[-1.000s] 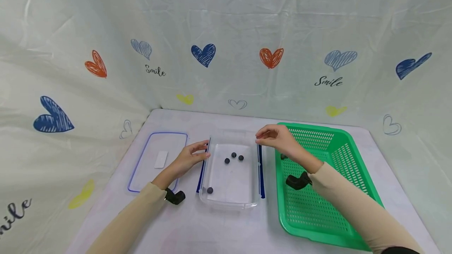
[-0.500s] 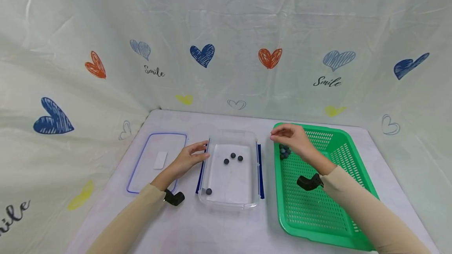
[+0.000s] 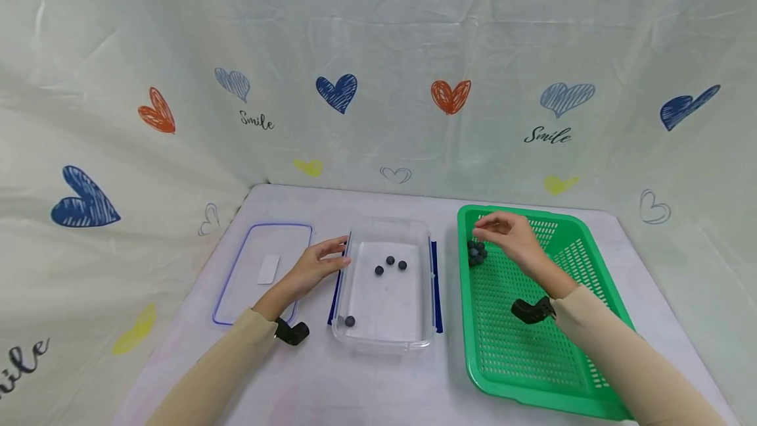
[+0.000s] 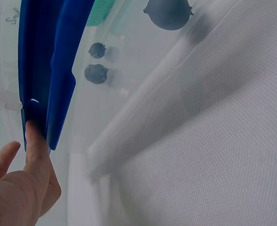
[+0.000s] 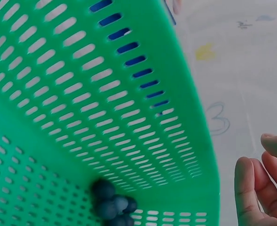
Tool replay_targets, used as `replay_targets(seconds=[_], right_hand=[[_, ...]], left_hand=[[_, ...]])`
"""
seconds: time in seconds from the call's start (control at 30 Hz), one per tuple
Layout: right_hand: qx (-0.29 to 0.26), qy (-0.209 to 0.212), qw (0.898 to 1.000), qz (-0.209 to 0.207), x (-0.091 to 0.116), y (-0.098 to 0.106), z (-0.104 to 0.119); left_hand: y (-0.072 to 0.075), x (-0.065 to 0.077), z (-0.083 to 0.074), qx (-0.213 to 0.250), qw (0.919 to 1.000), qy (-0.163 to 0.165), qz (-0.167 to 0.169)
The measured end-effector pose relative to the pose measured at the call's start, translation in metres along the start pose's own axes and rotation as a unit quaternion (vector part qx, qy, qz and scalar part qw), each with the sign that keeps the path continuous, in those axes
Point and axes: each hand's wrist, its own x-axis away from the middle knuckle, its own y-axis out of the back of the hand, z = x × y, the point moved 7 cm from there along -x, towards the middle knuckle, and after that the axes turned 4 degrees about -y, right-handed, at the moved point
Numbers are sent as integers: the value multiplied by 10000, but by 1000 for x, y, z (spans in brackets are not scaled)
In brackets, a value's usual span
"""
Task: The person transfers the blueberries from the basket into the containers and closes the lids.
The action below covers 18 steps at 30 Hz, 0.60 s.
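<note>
Several blueberries [image 3: 379, 271] lie apart in a clear plastic container [image 3: 384, 346] with blue side latches [image 3: 438, 288]. My left hand [image 3: 313, 269] is at the container's left wall, its fingers touching the blue latch [image 4: 63, 61] on that side. Over the far left part of a green basket [image 3: 481, 383] is my right hand [image 3: 511, 236], fingers loosely bent with nothing between them. Below its fingertips a cluster of blueberries [image 3: 476, 253] sits in the basket's corner. The right wrist view shows these berries [image 5: 112, 205] low against the slotted wall, with my right hand [image 5: 265, 188] above the rim.
A clear lid with a blue edge [image 3: 278, 224] lies left of the container, a white rectangle [image 3: 269, 269] showing on it. A white cloth [image 3: 402, 386] covers the table. Behind stands a curtain [image 3: 390, 31] printed with hearts.
My right hand has moved right from above the container's far right corner to over the green basket, uncovering the blueberry cluster there. My left hand has stayed at the container's wall.
</note>
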Motion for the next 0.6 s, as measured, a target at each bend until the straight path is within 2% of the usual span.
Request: replay_targets(seconds=[0.23, 0.6], right_hand=[[236, -119, 9996, -138, 3, 8, -14], [509, -330, 9971, -463, -1, 8, -54]], left_hand=[[1, 0, 0, -34, 10000, -21, 11], [1, 0, 0, -47, 10000, -79, 36]])
